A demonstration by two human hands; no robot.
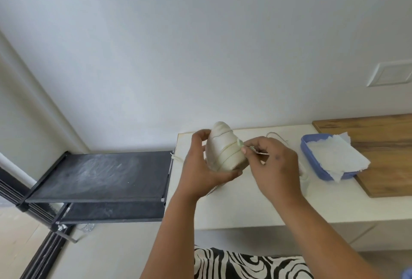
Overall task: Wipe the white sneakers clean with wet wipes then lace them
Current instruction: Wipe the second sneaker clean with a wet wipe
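Observation:
My left hand (204,168) grips a white sneaker (223,147) from its left side and underneath, holding it raised above the white table (245,207) with its rounded end pointing up. My right hand (274,166) is pinched on a small pale green and white item (242,144) pressed against the sneaker's right side; whether it is a wipe or a lace end is unclear. A thin lace (276,136) lies on the table behind my right hand. White wipes (334,156) fill a blue plastic tub (312,167) to the right.
A wooden board (383,145) lies at the table's right end, partly under the tub. A black fabric shoe rack (98,178) stands left of the table against the wall. A black-and-white patterned garment (245,265) is below.

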